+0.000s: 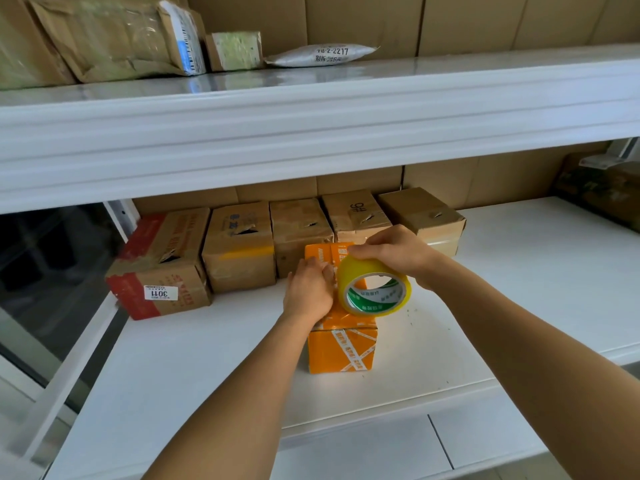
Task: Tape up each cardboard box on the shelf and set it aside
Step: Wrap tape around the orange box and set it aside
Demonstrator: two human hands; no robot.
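Observation:
An orange cardboard box (341, 348) with white printed tape stands near the front of the white lower shelf (519, 278). My right hand (398, 252) holds a yellowish roll of clear tape (374, 289) over the box top. My left hand (308, 289) rests on the box's top left side, fingers pinched near the tape's loose end. Whether a strip runs between roll and hand is too faint to tell. Several brown cardboard boxes (239, 244) stand in a row behind, against the back.
A red-and-brown box (162, 265) labelled 3011 ends the row at the left. The upper shelf (311, 109) overhangs close above and carries padded parcels (114, 36) and a white mail bag (322, 54). A dark package (599, 188) lies at the far right.

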